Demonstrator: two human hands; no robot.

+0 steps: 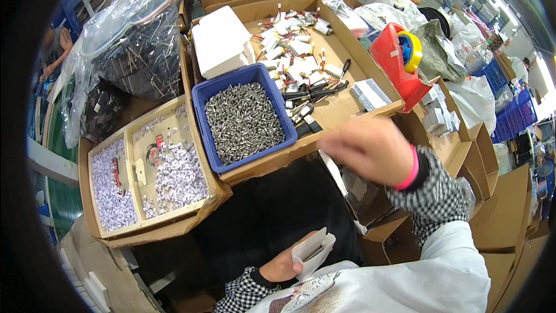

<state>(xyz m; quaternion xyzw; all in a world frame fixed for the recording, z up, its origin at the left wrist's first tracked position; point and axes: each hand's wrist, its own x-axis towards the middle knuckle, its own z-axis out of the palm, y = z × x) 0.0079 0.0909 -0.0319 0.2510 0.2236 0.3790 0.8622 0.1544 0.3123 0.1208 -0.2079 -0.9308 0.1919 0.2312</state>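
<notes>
White box [315,260]: clamped by left hand [281,267]
Blue bin [203,122]: filled with metal pieces [243,122]
Right hand [368,148]: extended, blurred — grip unclear

A small white box [313,256] — top open, body tilted — sits gripped in the left fingers [296,267].

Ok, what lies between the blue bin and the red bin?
The head view shows black parts, wired white packs and a flat whitish stack, all in the carton.
</notes>
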